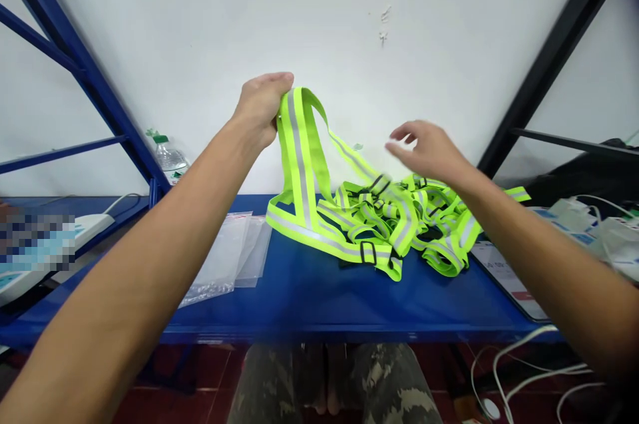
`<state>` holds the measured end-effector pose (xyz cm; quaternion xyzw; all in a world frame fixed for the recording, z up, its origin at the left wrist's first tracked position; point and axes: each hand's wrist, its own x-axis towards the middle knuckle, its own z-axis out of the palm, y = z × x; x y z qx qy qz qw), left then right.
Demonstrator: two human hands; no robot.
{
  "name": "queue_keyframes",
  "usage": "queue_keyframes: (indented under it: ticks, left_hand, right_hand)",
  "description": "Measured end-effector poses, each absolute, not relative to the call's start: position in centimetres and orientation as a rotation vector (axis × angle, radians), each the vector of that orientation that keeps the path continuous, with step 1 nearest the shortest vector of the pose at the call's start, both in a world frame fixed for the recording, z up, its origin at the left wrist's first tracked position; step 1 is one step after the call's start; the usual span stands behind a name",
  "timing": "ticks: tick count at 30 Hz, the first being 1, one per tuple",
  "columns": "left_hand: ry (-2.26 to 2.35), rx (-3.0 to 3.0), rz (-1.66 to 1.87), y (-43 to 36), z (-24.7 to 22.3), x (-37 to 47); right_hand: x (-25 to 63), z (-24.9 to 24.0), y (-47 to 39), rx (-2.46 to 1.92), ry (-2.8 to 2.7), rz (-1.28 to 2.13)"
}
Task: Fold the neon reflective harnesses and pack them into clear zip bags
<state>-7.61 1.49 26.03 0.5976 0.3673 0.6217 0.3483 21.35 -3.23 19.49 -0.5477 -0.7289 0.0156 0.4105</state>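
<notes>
My left hand [267, 101] is closed on the upper straps of a neon-yellow reflective vest [301, 171], made of elastic bands with a grey stripe. Its straps hang down from the hand, and the lower band with black buckles rests on the blue table [319, 304]. To the right, a tangled heap of similar reflective straps [439, 217] lies against it; where one ends and the other begins is hard to tell. Above that heap my right hand [422, 148] hovers, slightly blurred, with thumb and fingers apart and nothing between them.
Clear plastic bags [229, 254] lie left of the vest. A water bottle [170, 156] stands behind my left arm. On the right are a phone [506, 277] and white chargers [574, 217], with cables [519, 377] hanging below. Blue [94, 78] and black [539, 64] frame posts flank the table.
</notes>
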Motion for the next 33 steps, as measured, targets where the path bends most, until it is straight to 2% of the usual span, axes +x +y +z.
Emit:
queue_keyframes:
  ticks: [1, 4, 8, 12, 17, 19, 22, 25, 29, 31, 33]
  left_hand:
    - [0.950, 1.545, 1.632, 1.9, 26.3, -7.4]
    - [0.904, 1.526, 1.624, 2.8, 27.1, -7.1]
    - [0.916, 1.493, 1.627, 3.9, 27.5, -7.5]
    - [1.067, 1.490, 1.682, 5.4, 26.4, -9.0]
    - [1.367, 1.692, 1.407, 3.3, 22.1, -8.6]
    - [1.371, 1.846, 1.323, 0.6, 20.1, -6.7]
    - [1.110, 2.016, 1.203, -3.7, 17.8, -2.8]
    - [0.859, 2.045, 1.094, -5.7, 16.5, 0.0]
    - [0.866, 1.855, 1.204, -4.5, 16.3, 0.2]
    - [0.864, 1.697, 1.263, -3.5, 16.4, -0.5]
    - [0.855, 1.580, 1.291, -2.7, 16.7, -1.1]
  right_hand:
    - [20.5, 18.6, -4.7, -1.324, -2.070, 0.110]
    - [18.6, 15.1, -8.3, -1.283, -2.637, 0.598]
    - [18.6, 11.4, -8.7, -1.440, -2.767, 0.635]
    - [21.3, 12.8, -6.1, -1.376, -2.384, 0.777]
    - [22.8, 16.8, -3.7, -1.169, -1.561, 0.917]
    - [22.0, 17.7, -3.1, -1.102, -1.361, 0.958]
    - [20.0, 18.4, -2.7, -1.099, -1.278, 1.042]
    - [18.0, 18.6, -3.2, -1.078, -1.413, 0.989]
    - [17.1, 17.9, -5.4, -1.019, -1.549, 0.555]
    - [17.3, 16.7, -6.9, -1.129, -1.619, 0.360]
    - [17.2, 14.4, -8.3, -1.307, -1.820, 0.357]
